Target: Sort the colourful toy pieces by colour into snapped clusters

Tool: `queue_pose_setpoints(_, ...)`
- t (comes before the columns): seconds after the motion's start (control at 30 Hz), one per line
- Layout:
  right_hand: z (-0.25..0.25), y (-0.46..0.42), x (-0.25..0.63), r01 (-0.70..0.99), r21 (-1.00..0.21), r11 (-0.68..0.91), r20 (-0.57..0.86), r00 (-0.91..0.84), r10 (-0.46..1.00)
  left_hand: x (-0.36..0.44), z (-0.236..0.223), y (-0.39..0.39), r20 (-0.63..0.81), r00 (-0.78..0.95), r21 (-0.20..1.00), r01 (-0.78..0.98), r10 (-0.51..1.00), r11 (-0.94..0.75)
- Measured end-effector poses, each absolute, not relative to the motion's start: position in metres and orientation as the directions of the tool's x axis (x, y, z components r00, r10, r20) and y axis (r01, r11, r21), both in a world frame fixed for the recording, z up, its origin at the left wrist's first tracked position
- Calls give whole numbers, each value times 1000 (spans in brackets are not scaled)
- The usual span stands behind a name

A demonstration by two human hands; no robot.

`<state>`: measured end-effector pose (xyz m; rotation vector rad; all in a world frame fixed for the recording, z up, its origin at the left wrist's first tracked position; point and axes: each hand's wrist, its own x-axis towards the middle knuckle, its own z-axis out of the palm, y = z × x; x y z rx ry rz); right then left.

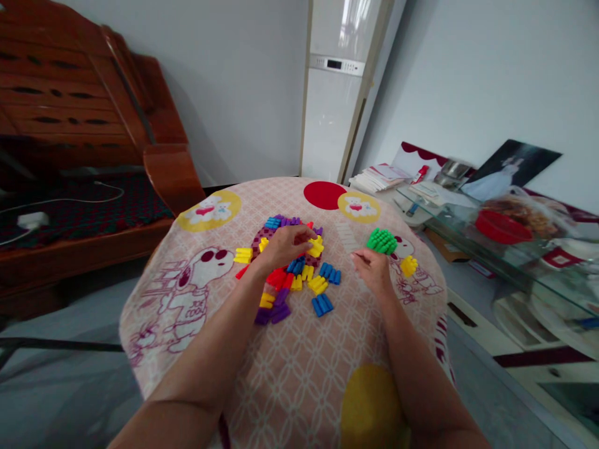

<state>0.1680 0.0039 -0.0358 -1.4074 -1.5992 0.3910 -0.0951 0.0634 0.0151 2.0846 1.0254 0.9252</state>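
My left hand (pixel 286 247) reaches over a spread of small coloured plastic pieces, its fingers curved and apart above a yellow piece (pixel 317 248); contact is unclear. Around it lie red pieces (pixel 277 278), purple pieces (pixel 281 313) and blue pieces (pixel 322 305), many shaped like short parallel bars side by side. My right hand (pixel 374 269) is closed, thumb and fingertips pinched together; whatever they hold is too small to make out. Just beyond it sits a green knobbly cluster (pixel 382 241), with a smaller yellow cluster (pixel 409 266) to its right.
A patterned cloth covers the round table (pixel 299 374). To the right stands a glass-topped cabinet (pixel 496 249) with papers (pixel 381 178), a red bowl (pixel 503 226) and a photo (pixel 510 168). A wooden bench (pixel 163 165) is at the left, a tall white appliance (pixel 332 118) behind.
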Motion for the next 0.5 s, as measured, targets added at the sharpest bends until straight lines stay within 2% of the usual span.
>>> queue_pose_setpoints(0.1,-36,1,152,501,-798,335,409,41,912,-76,11,54,265,476,834,324,839,-447)
queue_pose_setpoints(0.2,-37,-1,138,481,-787,387,441,0,898,-63,2,50,177,472,895,288,864,-341)
queue_pose_setpoints(0.37,-39,-1,124,653,-563,506,552,-158,818,-53,-12,54,123,374,916,313,919,-250)
queue_pose_setpoints(0.5,-39,-1,123,751,-442,491,546,-209,811,-53,-19,58,51,379,948,272,924,-164)
